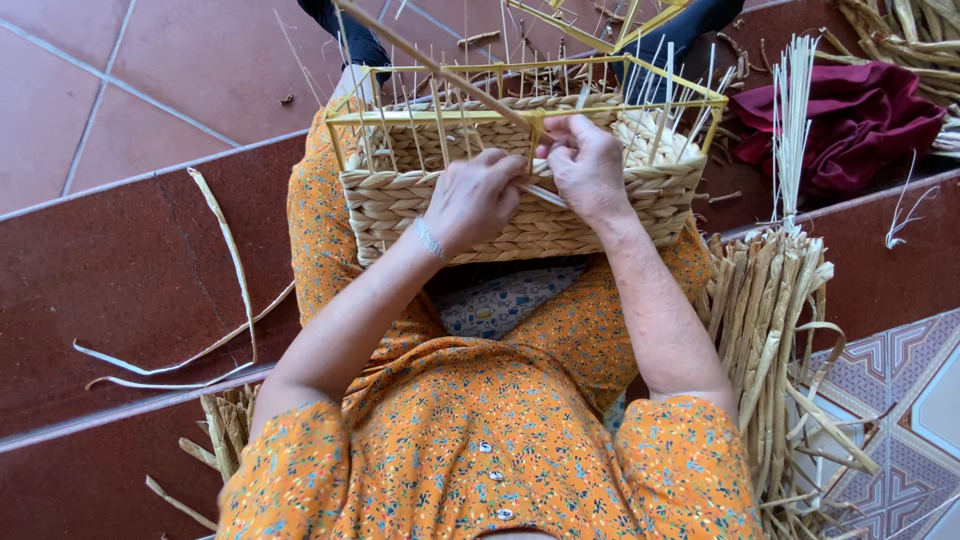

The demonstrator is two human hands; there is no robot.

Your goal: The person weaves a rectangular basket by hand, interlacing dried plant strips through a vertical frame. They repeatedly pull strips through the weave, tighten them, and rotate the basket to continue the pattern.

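Observation:
A half-woven straw basket (400, 205) on a yellow wire frame (430, 116) rests on my lap, its braided wall reaching partway up the frame. My left hand (472, 200) presses against the basket's near wall, fingers curled on a pale straw strand (545, 195). My right hand (585, 165) pinches the same strand just right of it, at the top edge of the weave. Thin upright sticks stand all around the frame. I wear an orange flowered dress.
A bundle of dried straw (770, 330) lies by my right knee, with thin pale sticks (792, 120) above it. A dark red cloth (860, 120) sits at the far right. Loose straw strips (235, 270) lie on the brown tiled steps at left.

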